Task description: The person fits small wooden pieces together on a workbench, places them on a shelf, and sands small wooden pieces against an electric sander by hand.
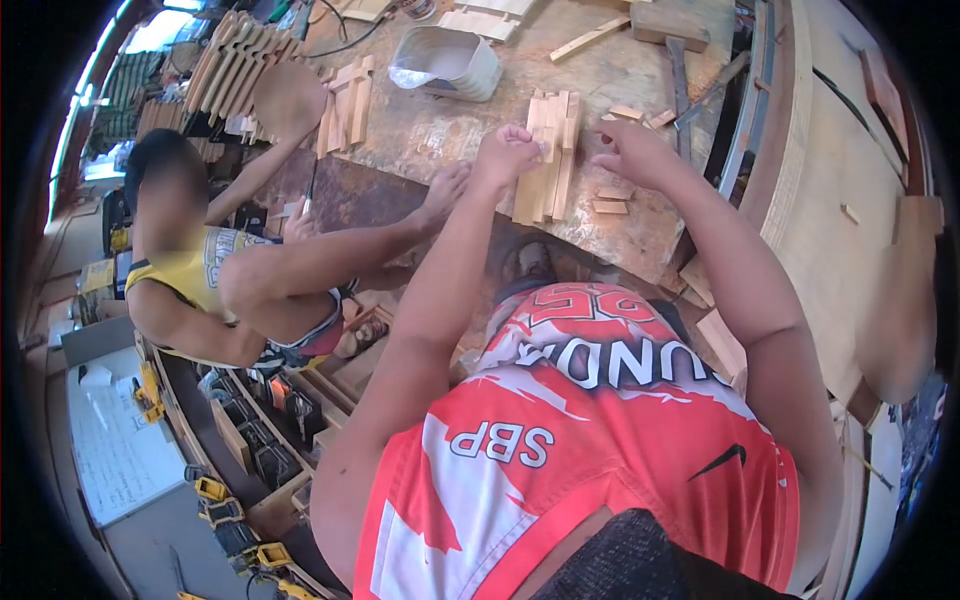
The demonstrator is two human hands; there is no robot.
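A bundle of narrow wooden strips (556, 130) lies lengthwise on the worn wooden workbench (420, 130). At its left edge is my left hand (508, 155), fingers curled closed; whatever they pinch, if anything, is too small to make out. To the right of the bundle hovers my right hand (636, 152), its thumb and forefinger bent and apart with nothing visible between them. Short wood offcuts (611, 207) sit below my right hand, and more small pieces (657, 119) lie just beyond it.
A grey plastic tub (470, 80) stands farther back. A wooden mallet (672, 30) rests at the bench's far right. On the left sits another person (225, 270), a foot against the bench edge, near stacked wooden pieces (347, 105). Yellow-and-black power tools (225, 510) line the lower left.
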